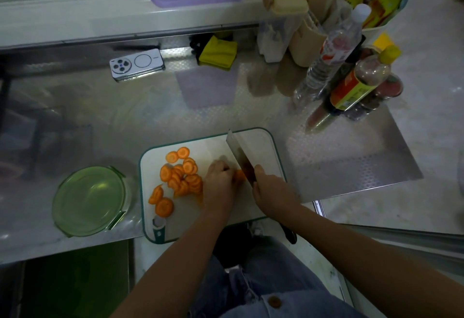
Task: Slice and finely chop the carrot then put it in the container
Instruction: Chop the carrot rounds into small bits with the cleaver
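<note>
Left hand: our left hand lies on the cutting board with its fingers curled down over the carrot stub, which it pins against the board.
Right hand: our right hand is wrapped round the handle of the knife; we cannot make out how the individual fingers lie.
Knife: a broad cleaver-like blade that runs from our right hand towards the far edge of the board. Its edge is down at the right end of the carrot stub, just beside the left hand's fingers.
Carrot stub: a short orange piece that shows only between our two hands, near the middle of the board.
Carrot slices: round orange discs, partly overlapping in a loose heap on the left half of the board, just left of our left hand.
Cutting board: white with a teal rim, on the near part of the metal surface.
Container: round, with a green lid on it. It stands on the surface just left of the board and holds no carrot that we can see.
Far side: a phone lies face down at the far left, and a folded yellow cloth lies to the right of it.
Far right: a clear water bottle and a sauce bottle with a yellow cap stand among other bottles.
</note>
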Motion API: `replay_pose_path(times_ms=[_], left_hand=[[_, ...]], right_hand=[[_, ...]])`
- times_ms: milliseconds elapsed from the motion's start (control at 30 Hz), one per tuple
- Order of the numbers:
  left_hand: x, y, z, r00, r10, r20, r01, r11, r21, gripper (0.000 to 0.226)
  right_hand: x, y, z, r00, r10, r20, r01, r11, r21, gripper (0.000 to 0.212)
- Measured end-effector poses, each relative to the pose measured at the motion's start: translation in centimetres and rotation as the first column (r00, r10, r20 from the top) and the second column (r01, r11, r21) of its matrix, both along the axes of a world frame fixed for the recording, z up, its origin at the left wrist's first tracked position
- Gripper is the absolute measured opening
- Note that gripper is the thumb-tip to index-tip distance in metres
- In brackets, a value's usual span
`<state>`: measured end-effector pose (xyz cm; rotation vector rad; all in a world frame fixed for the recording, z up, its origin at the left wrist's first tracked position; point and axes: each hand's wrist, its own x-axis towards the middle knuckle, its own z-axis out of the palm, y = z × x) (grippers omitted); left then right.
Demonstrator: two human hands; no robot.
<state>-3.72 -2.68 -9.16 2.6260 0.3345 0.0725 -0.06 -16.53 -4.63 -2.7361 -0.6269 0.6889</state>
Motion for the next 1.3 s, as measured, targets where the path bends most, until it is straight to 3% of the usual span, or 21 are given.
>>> replay_pose_path(times_ms=[167,467,800,967,1167,1300], left_hand=[[0.3,-0.3,0.0,1.0,0.021,-0.016,-0.021,1.0,-0.002,0.006],[0.5,-0.1,-0.1,0.99,0.091,-0.105,-0.093,0.995,-0.021,0.015],[0.5,-0.3,-0.5,0.991,0.115,-0.062,-0.115,0.993,-0.012,0.001],[0.2,-0.3,0.1,0.995,0.098,0.005,-0.098,0.995,-0.017,0.007],[-0.3,0.0,0.6,0.999,0.044,-0.032,-0.043,0.998,0.04,0.018],[-0.5,0.5,0.7,1.0,0.021,0.001,-0.021,1.0,0.019,0.029]], right_hand=[[-0.1,0.6,-0.4,0.999,0.043,0.017,-0.043,0.999,-0.012,0.04],[0.5,0.3,0.7,1.0,0.016,0.027,-0.018,0.996,0.091,0.026],[-0.6,1.1,-0.2,0.999,0.045,0.028,-0.044,0.998,-0.038,0.038],[-0.3,1.4,-0.7,0.999,0.002,0.048,-0.001,1.0,-0.01,0.036],[0.6,0.9,0.4,0.999,-0.035,0.025,0.031,0.993,0.113,0.025],[0.6,0.7,1.3,1.0,0.0,0.008,-0.001,0.995,0.099,0.028]])
